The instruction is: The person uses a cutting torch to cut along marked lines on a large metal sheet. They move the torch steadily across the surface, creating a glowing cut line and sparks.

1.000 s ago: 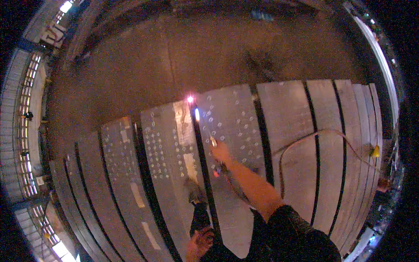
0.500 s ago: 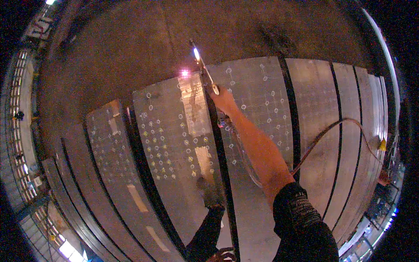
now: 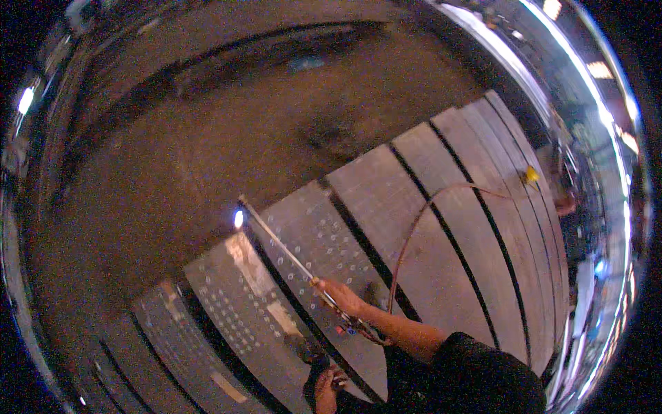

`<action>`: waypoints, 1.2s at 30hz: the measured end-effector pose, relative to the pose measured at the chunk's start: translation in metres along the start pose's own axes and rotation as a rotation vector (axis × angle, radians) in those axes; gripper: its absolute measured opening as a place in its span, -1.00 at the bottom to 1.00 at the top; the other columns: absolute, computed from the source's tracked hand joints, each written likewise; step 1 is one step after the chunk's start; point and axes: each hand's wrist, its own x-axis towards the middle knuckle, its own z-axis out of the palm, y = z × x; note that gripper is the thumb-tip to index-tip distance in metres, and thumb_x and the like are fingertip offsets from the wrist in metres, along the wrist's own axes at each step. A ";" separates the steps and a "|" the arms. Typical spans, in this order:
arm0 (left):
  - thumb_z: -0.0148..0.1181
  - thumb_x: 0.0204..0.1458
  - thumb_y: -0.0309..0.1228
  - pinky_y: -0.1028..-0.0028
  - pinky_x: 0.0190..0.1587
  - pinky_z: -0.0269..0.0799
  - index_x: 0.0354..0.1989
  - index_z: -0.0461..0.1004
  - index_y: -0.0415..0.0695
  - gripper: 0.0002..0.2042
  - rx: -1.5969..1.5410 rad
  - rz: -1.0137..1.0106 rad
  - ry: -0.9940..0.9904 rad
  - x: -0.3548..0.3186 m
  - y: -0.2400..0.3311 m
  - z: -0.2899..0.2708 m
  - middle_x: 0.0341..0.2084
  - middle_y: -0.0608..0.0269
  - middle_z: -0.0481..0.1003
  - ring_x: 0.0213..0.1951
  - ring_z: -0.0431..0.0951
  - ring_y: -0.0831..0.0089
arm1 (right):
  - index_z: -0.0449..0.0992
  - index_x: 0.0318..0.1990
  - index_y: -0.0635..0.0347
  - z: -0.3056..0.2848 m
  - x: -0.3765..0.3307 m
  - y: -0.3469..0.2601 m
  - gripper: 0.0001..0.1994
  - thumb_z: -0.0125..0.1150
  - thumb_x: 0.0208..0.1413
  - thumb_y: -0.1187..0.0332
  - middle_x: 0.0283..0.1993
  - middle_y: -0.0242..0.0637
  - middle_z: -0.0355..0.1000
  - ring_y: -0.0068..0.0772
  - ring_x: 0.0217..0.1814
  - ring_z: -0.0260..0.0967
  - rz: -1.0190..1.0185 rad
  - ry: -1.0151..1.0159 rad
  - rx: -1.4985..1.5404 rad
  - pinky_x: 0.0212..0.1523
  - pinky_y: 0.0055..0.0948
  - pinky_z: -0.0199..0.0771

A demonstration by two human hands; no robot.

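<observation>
My right hand [image 3: 341,298] is closed round the handle of a long cutting torch [image 3: 283,248], whose thin tube slants away to the far left. Beside its bent tip burns a bright bluish-white flame [image 3: 238,219], just past the far edge of a marked steel plate [image 3: 227,303]. Rows of small chalk circles cover that plate, along with a lighter scraped strip [image 3: 249,263]. Low in the view, my left hand [image 3: 327,390] has its fingers curled next to my dark-clothed leg; whatever they hold, if anything, is too small to name. My boot [image 3: 298,347] rests on the plate.
Several long steel plates [image 3: 448,255] lie side by side with dark gaps between them. A reddish hose [image 3: 431,199] arcs from the torch across the plates to the right, near a yellow object [image 3: 531,174]. Brown floor [image 3: 172,186] stretches beyond the plates' far edge.
The view has swung, so the plates now slant. The torch has come away from the glowing pink spot at the plate edge, which no longer shows. More of my left hand is in view.
</observation>
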 end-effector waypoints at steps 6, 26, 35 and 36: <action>0.04 0.22 -0.17 0.42 0.00 0.40 0.14 0.37 -0.19 -0.58 0.619 0.322 -0.243 -0.079 0.099 0.101 -0.10 0.14 0.52 -0.09 0.52 0.34 | 0.29 0.23 0.17 0.007 -0.190 -0.017 -0.39 0.01 0.21 -0.09 -0.22 -0.40 0.36 -0.59 -0.31 0.27 -0.350 0.129 0.233 -0.36 -0.54 0.29; 0.12 0.13 -0.03 0.24 -0.23 0.50 -0.10 0.50 -0.22 -0.55 1.799 0.292 -0.537 -0.128 0.019 0.443 -0.35 0.06 0.58 -0.38 0.60 0.19 | 0.29 0.21 0.20 -0.251 -0.388 0.058 -0.44 0.04 0.19 -0.01 -0.28 -0.40 0.39 -0.62 -0.40 0.26 -0.666 0.415 0.579 -0.47 -0.60 0.25; -0.01 0.15 0.07 0.00 -0.14 0.46 -0.08 0.42 -0.30 -0.44 1.960 1.154 -0.905 -0.122 -0.103 0.561 -0.46 -0.17 0.54 -0.29 0.55 -0.19 | 0.31 0.16 0.06 -0.378 -0.465 0.123 -0.49 0.02 0.16 -0.04 -0.39 -0.40 0.34 -0.59 -0.52 0.20 -0.590 1.039 0.609 -0.56 -0.56 0.21; -0.03 0.15 0.08 -0.02 -0.15 0.46 -0.10 0.43 -0.30 -0.43 2.006 0.996 -0.915 -0.120 -0.110 0.576 -0.45 -0.19 0.54 -0.29 0.55 -0.20 | 0.30 0.17 0.06 -0.387 -0.471 0.124 -0.47 0.02 0.15 -0.06 -0.40 -0.41 0.33 -0.60 -0.53 0.19 -0.595 1.058 0.634 -0.56 -0.56 0.20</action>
